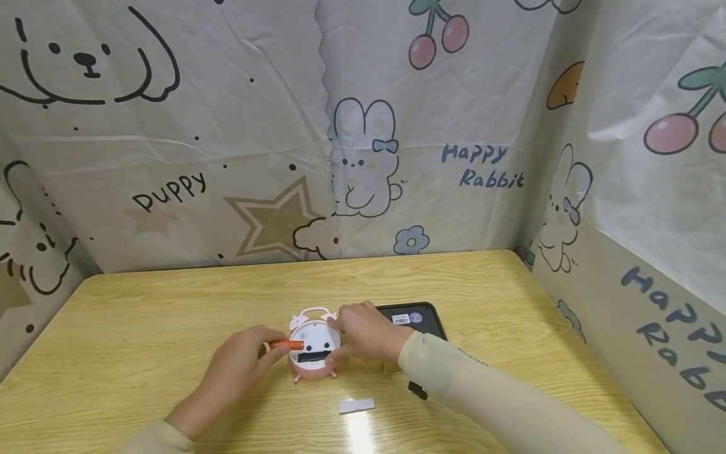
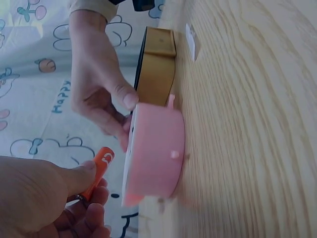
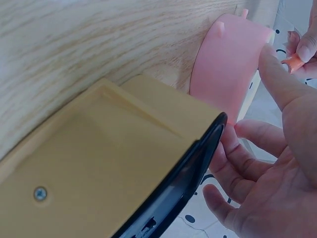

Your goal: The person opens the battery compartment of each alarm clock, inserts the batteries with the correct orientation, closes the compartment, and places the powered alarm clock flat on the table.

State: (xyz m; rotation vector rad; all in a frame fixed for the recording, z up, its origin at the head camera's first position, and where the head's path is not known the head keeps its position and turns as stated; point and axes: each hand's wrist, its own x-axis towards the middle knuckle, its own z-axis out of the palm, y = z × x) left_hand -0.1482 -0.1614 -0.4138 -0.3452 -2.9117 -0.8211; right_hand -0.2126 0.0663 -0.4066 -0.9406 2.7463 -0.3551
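A pink alarm clock [image 1: 314, 372] lies on the table with its white back up. The dark battery slot [image 1: 314, 357] in that back stands uncovered. My left hand [image 1: 241, 362] pinches an orange battery [image 2: 102, 166] between thumb and fingers, just above the clock's left side in the head view. At the clock's right side, my right hand [image 1: 365, 331] holds its rim, thumb low and index finger near the bell; the right wrist view shows its other fingers [image 3: 230, 168] loosely bent. A small white cover strip [image 1: 357, 406] lies on the table nearer me.
Right of the clock, partly behind my right hand, is a black-topped, gold-sided case [image 1: 425, 315] with stickers. A small black piece [image 1: 418, 391] shows beside my right forearm. Printed sheets [image 1: 255, 126] hang along the table's back and right edges.
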